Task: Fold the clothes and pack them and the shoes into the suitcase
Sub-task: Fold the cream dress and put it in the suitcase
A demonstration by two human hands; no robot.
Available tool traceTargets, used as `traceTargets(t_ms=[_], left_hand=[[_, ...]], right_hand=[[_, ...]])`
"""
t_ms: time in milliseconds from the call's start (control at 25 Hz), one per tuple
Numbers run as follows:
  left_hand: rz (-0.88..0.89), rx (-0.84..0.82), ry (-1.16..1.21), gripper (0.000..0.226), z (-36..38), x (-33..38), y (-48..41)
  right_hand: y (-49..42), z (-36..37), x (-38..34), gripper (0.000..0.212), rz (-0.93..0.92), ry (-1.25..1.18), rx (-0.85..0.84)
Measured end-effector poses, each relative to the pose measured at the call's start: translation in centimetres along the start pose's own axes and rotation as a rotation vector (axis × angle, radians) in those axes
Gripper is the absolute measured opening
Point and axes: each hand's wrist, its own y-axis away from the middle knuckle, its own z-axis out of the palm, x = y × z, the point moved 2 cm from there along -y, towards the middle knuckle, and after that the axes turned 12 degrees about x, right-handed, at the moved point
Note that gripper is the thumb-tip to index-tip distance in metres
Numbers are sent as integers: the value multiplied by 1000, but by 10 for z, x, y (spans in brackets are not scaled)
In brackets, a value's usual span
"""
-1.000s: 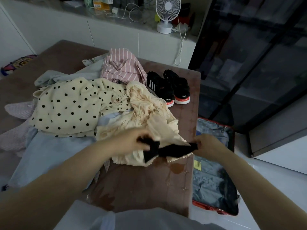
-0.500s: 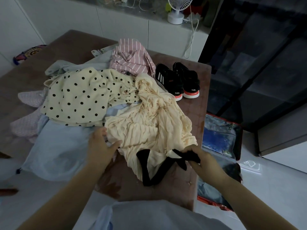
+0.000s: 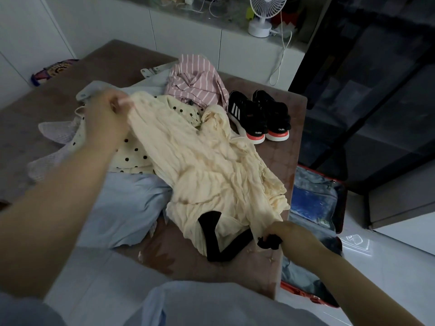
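On the brown table (image 3: 280,165), head view: L hand (image 3: 106,117) pinches far end of cream dress (image 3: 207,165), raised over polka-dot top (image 3: 131,156); R hand (image 3: 290,234) fingers curled round its black sash (image 3: 211,234) at near edge. Shoes (image 3: 259,116) at far R corner; suitcase (image 3: 315,198) open on floor beside table.

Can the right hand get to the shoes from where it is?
Probably yes, once freed: the shoes stand uncovered on the table, far right, with bare top along that edge. For now the right hand grips the cream garment by its black tie.
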Motion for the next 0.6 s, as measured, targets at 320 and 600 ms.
traceTargets(t_ms=[320, 600], left_hand=[[243, -357, -385, 57, 38, -9, -21], [922, -605, -330, 57, 29, -46, 166]], right_hand=[[-13, 41, -16, 33, -42, -24, 130], [-8, 29, -8, 28, -47, -423, 330]])
